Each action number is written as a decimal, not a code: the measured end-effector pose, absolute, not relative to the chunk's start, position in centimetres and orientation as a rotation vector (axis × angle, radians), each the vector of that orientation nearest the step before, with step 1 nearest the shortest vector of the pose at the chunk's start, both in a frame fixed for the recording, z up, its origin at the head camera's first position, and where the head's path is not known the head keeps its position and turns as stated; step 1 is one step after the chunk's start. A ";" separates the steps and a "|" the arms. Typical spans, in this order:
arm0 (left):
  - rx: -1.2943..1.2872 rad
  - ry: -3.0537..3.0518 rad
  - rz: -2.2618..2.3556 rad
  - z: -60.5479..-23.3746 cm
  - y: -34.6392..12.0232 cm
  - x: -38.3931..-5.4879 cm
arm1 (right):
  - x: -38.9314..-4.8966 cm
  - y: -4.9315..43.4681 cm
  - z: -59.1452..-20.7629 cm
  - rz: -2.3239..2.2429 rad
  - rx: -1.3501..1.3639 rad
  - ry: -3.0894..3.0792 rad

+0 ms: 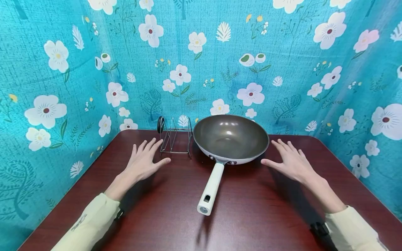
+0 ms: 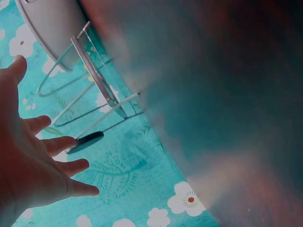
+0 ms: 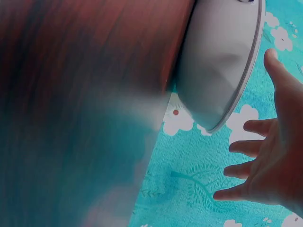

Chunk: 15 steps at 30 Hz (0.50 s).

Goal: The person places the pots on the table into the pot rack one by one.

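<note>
Pan [image 1: 230,139] on table [image 1: 254,205], white hndl [image 1: 211,186] on pan's nr side. Wire rack [image 1: 174,152] just L of pan. L hand [image 1: 142,163] — fingers spread wide, L of pan, by rack; R hand [image 1: 293,164] — also wide, just R of pan.

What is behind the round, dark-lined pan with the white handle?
Turquoise cloth printed with white flowers shows behind the pan. In the head view it covers part of the dark red table, so anything there cannot be seen.
</note>
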<state>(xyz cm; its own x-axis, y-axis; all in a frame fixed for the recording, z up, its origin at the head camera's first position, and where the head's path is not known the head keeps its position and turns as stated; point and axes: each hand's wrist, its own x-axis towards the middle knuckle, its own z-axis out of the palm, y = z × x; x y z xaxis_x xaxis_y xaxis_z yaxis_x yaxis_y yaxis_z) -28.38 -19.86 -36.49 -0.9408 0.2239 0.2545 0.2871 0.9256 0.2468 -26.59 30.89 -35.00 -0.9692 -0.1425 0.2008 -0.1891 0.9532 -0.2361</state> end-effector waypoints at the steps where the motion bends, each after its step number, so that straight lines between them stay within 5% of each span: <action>1: -0.389 -2.856 -0.422 -36.5 -19.7 -28.3 | -26.6 30.7 -35.0 0.383 0.256 -2.918; 15: -0.494 -2.753 -0.691 -35.8 -17.2 -26.3 | -25.6 28.7 -34.9 0.609 0.350 -2.804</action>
<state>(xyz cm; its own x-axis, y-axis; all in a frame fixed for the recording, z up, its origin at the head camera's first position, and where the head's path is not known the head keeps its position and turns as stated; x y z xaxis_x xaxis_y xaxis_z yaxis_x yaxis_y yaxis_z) -26.35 -17.22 -35.85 -0.9085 0.2602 0.3270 0.3838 0.8290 0.4068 -25.55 28.65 -34.93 -0.9399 -0.1789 0.2909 -0.2835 0.8837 -0.3724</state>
